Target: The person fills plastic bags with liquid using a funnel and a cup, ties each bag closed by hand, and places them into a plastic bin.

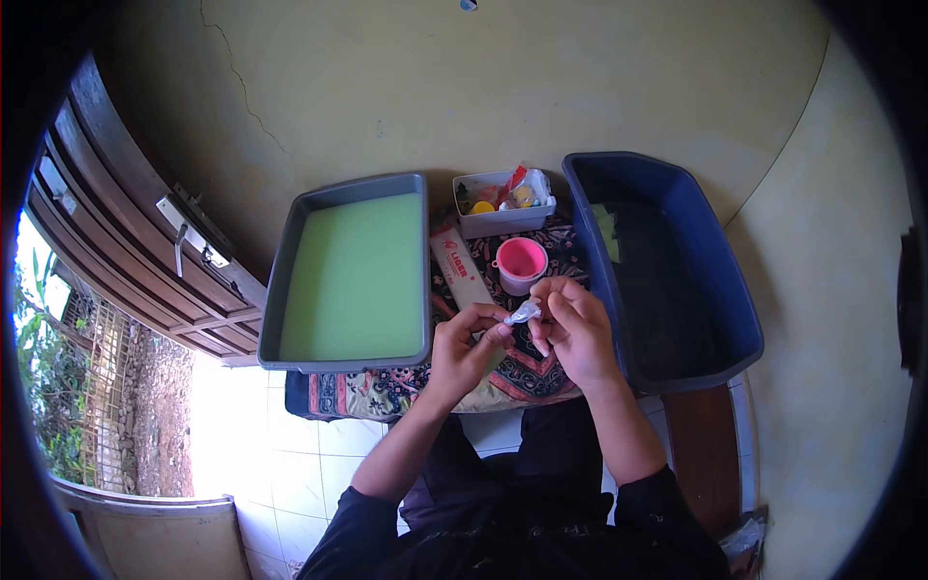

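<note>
In front of my body, above the cloth-covered table, both hands meet at a small crumpled plastic bag [523,312], whitish and see-through. My left hand [466,350] pinches its left end between thumb and fingers. At the other end, the fingers of my right hand [577,332] are closed on the plastic. Whether anything is inside the bag I cannot make out. Just behind my hands stands a pink-lined cup [522,265] with a pale outside. A long white box marked LIGER [458,267] lies left of the cup.
A grey tub [425,280] of light green liquid stands left, and a dark blue tub [677,377] with a green piece inside stands right. Between them at the back, a white bin [493,224] holds small packets. A wooden door [145,251] stands open at left.
</note>
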`<move>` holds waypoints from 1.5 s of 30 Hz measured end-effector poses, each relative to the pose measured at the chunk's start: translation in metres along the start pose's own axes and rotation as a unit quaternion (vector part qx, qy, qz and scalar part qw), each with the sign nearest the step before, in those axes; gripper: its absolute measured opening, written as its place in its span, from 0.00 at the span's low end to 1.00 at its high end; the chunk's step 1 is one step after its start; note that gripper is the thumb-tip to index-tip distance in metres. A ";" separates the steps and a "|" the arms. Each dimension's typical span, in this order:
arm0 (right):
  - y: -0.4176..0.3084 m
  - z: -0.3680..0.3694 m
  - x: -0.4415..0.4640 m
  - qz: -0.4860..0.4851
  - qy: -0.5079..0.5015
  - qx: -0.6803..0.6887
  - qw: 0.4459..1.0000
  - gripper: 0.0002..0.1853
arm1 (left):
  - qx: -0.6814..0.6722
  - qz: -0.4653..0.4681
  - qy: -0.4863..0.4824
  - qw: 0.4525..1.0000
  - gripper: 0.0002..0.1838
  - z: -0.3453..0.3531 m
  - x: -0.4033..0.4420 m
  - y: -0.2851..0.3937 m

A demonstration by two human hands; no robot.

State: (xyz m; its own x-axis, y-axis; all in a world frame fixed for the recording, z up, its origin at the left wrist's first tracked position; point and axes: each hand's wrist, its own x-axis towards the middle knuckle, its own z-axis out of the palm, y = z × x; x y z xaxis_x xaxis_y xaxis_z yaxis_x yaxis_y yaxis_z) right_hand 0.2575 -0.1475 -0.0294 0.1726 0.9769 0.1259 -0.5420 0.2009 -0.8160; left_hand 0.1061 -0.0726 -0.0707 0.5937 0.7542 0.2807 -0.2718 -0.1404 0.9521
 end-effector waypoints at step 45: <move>0.001 -0.013 0.003 -0.107 0.054 -0.189 0.975 0.10 | 0.143 0.017 -0.031 0.989 0.08 0.032 -0.016 -0.005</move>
State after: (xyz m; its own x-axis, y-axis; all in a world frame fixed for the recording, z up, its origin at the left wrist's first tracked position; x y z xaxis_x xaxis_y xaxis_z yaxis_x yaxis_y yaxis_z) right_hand 0.2681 -0.1452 -0.0366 0.3443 0.8985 0.2724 -0.1463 0.3379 -0.9297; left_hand 0.1217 -0.1047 -0.0757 0.6354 0.7062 0.3125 -0.0729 -0.3480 0.9347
